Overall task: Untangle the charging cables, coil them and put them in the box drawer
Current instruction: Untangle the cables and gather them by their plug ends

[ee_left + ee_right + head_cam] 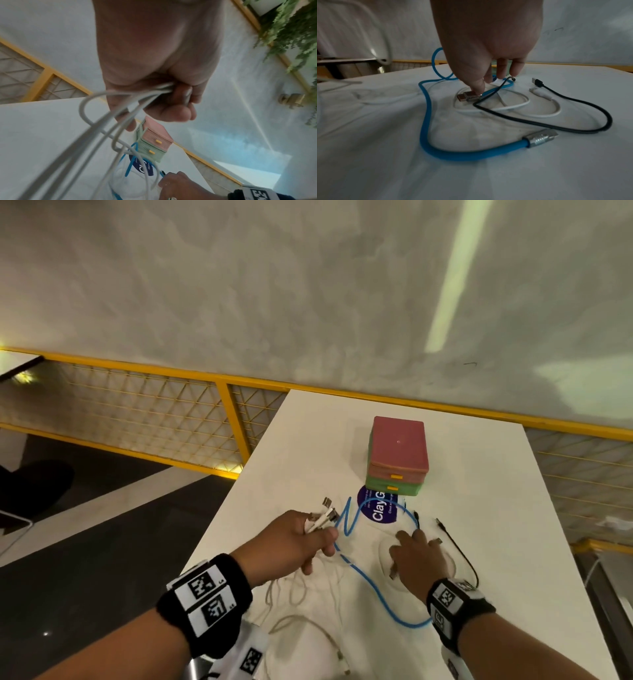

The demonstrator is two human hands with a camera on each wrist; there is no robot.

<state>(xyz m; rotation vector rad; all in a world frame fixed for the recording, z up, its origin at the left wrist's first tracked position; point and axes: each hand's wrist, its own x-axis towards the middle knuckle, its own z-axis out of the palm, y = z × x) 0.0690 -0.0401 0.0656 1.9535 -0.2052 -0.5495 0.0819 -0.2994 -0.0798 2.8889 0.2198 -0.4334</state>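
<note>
My left hand [317,539] grips a bundle of white cables [323,518] above the table's left side. Their plug ends stick out past the fist, and the cords [102,121] hang down towards me. On a white coil [505,106] lying on the table rests my right hand [409,544], its fingers fairly straight and pointing down. The thumb touches a metal USB plug [465,96]. A blue cable [373,580] loops between both hands. To the right lies a black cable [460,553]. The box [399,446] has a pink and a green drawer, both closed.
The white table [479,474] carries a purple round sticker [376,510] just before the box. More white cord [308,625] lies loose near the front edge. Beyond the table's left edge the floor drops away behind a yellow mesh railing [226,405].
</note>
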